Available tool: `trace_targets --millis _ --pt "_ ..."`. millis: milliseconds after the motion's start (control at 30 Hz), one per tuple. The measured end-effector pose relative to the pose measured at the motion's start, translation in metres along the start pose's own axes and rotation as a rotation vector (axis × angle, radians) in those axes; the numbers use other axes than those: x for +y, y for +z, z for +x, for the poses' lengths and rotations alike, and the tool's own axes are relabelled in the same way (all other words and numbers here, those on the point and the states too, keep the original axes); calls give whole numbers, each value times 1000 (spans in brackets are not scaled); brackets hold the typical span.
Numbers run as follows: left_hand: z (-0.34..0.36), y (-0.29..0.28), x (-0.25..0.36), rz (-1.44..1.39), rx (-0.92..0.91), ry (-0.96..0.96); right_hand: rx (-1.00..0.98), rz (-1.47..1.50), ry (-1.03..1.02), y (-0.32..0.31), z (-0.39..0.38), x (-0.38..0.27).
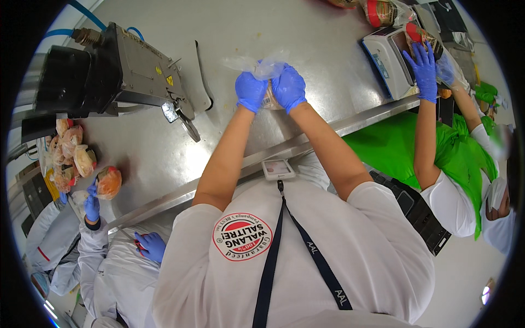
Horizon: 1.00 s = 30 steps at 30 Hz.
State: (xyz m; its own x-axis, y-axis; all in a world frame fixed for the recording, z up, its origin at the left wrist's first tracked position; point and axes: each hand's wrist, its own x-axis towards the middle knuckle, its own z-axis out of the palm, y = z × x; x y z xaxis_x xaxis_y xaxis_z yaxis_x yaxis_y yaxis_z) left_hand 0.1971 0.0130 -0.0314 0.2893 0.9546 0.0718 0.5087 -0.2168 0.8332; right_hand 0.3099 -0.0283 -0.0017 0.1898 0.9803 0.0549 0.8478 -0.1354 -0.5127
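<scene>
Over the steel table, my left hand (252,92) and my right hand (289,90) meet in blue gloves. Both are closed around a clear plastic bag (269,69), whose loose top fans out beyond my fingers. Part of its filled lower end shows between my wrists, with a printed label on it. My hands hide most of the contents, so I cannot tell what is inside. To the left of my hands stands a grey metal machine (143,74) with a black cylinder, blue hoses and a curved metal plate at its side.
At right, a co-worker in green handles a red-labelled package (418,34) at a white weighing scale (385,60). More packages (381,12) lie beyond. Down at left, other gloved workers stand near several bagged orange-brown products (71,145). The table's raised metal edge (350,124) runs under my forearms.
</scene>
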Motion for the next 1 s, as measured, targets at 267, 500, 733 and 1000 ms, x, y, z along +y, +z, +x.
trace_targets --millis 267,500,733,1000 --pt "11 6 -34 -390 -125 -75 -26 17 95 4 4 -1" --pt "13 1 -25 -938 -39 -448 -281 1269 163 -13 21 35" --pt "-27 5 -42 -1354 97 -996 -548 1336 67 -29 -8 20" --pt "-39 9 -61 -1493 194 -1011 -374 446 -621 -72 -37 20"
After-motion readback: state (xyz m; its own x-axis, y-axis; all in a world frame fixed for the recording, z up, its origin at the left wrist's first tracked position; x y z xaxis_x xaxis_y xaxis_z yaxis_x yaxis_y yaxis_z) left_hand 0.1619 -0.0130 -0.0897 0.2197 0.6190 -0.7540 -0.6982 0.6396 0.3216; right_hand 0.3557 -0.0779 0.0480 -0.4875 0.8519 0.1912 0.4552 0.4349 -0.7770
